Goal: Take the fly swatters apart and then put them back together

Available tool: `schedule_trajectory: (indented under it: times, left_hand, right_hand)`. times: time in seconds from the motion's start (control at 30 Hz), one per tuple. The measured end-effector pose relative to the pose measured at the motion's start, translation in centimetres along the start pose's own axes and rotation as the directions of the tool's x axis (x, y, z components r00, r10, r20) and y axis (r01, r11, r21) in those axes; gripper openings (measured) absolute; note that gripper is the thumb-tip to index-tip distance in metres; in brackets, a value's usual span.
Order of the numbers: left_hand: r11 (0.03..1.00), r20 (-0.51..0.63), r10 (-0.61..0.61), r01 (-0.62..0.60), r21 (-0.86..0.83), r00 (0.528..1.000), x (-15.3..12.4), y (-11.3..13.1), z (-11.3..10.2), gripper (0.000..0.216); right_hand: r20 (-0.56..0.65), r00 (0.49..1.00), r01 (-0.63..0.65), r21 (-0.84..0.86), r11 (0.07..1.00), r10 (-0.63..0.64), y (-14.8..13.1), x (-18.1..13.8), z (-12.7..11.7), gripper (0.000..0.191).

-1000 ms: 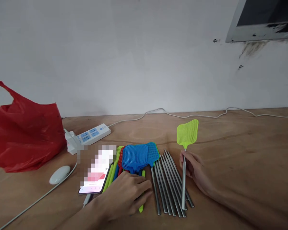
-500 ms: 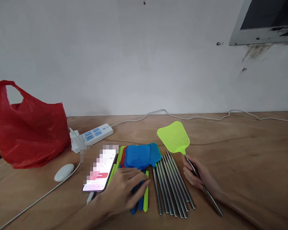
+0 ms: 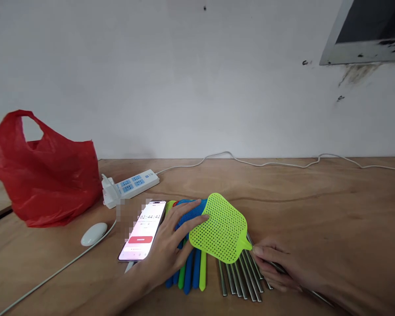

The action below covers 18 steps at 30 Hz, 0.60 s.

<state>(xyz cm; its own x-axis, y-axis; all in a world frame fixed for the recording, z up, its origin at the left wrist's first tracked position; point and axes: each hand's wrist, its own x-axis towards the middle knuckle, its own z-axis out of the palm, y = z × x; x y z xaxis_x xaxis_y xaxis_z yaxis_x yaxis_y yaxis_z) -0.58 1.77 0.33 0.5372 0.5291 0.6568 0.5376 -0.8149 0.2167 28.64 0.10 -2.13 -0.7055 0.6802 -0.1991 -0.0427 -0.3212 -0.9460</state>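
In my right hand [image 3: 276,265] is a yellow-green fly swatter [image 3: 219,230], gripped by its metal rod just below the mesh head. The head tilts left over the middle of the table. My left hand [image 3: 171,245] has its fingers stretched and spread, one fingertip overlapping the left edge of this head. Beneath that hand are blue swatter heads [image 3: 194,210], partly hidden, and several blue, green and yellow-green handles [image 3: 196,270]. Several bare metal rods [image 3: 240,278] lie side by side under the held swatter, their upper ends mostly covered by it.
A lit phone [image 3: 143,232] lies left of my left hand. Farther left are a white computer mouse [image 3: 94,234], a white power strip [image 3: 134,184] and a red plastic bag [image 3: 52,175]. A white cord [image 3: 266,164] runs along the wall.
My right hand has brought the yellow-green swatter down and left, tipping its head over the rods. My left hand's fingers have spread and reached up to the head's edge. The view has shifted slightly.
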Motion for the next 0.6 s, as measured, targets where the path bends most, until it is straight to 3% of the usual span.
schedule_trajectory:
  times: [0.2, 0.4, 0.6]
  left_hand:
    - [0.999, 0.008, 0.036, -0.036, 0.012, 0.999, -0.1, -0.4, -0.4, 0.04]
    - [0.991, 0.045, 0.042, -0.036, -0.129, 0.998, 0.2, -0.1, -0.6, 0.022]
    - [0.979, -0.001, -0.091, 0.089, -0.184, 0.996, 0.1, 0.7, -0.2, 0.014]
  right_hand:
    - [0.004, 0.999, -0.041, -0.043, 0.998, 0.042, 0.4, 0.0, -0.1, 0.057]
    - [0.047, 0.993, -0.102, -0.065, 0.993, 0.105, -0.5, -0.1, 0.6, 0.063]
    - [0.098, 0.983, -0.147, -0.096, 0.984, 0.156, -1.0, 0.0, 0.7, 0.062]
